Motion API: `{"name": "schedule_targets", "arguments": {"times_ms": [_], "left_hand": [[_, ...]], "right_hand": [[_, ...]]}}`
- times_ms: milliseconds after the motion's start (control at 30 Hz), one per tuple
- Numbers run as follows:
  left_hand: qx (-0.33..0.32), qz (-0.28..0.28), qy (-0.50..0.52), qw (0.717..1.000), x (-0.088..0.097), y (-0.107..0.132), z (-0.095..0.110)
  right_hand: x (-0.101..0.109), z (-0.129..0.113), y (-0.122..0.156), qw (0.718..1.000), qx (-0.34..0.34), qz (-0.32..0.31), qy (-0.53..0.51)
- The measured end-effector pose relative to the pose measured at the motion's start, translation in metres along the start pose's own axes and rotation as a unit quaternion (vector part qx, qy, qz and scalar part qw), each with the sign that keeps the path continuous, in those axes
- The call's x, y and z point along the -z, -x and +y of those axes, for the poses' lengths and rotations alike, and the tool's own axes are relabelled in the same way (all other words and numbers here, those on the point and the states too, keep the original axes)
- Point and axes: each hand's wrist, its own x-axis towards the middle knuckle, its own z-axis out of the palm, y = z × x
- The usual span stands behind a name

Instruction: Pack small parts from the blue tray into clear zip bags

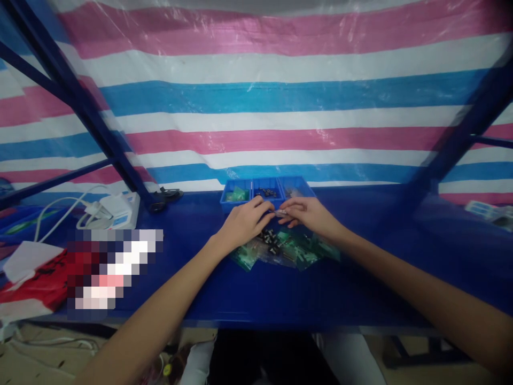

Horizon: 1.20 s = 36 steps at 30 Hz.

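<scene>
My left hand (245, 221) and my right hand (308, 213) meet over the blue table, fingers pinched together on a small pale part (280, 213) held between them. Just below the hands lies a heap of clear plastic bags (286, 249) with small green circuit boards and black components. Behind the hands stands a blue compartment tray (266, 191); its left cell holds green boards, its middle cell small black parts.
A white power strip with cables (114, 210) sits at the left, with red and white packaging (36, 280) nearer the table's front edge. Dark blue frame bars (80, 101) slant up on both sides. A striped tarp hangs behind the table.
</scene>
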Motion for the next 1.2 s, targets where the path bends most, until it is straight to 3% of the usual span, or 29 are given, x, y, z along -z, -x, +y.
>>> {"name": "schedule_targets", "arguments": {"times_ms": [167, 333, 567, 867, 1067, 1200], "left_hand": [[0.012, 0.012, -0.004, 1.000, 0.000, -0.002, -0.001], [0.025, 0.020, -0.010, 0.999, 0.002, -0.003, 0.002], [0.035, 0.027, 0.014, 0.999, 0.003, -0.002, 0.004], [-0.008, 0.002, 0.031, 0.999, 0.002, 0.000, 0.003], [-0.008, 0.033, 0.030, 0.999, 0.003, 0.000, 0.000], [0.001, 0.039, 0.017, 0.999, 0.003, -0.001, 0.001]], "right_hand": [[-0.009, -0.005, 0.007, 0.999, -0.022, -0.043, -0.012], [-0.012, -0.003, 0.008, 0.997, 0.022, -0.066, 0.043], [-0.008, 0.003, 0.004, 0.987, 0.077, -0.013, 0.139], [-0.008, -0.005, 0.008, 0.991, 0.082, 0.026, 0.103], [-0.009, -0.010, 0.010, 0.989, 0.127, 0.016, 0.078], [-0.007, -0.010, 0.008, 0.990, 0.114, 0.030, 0.079]]}}
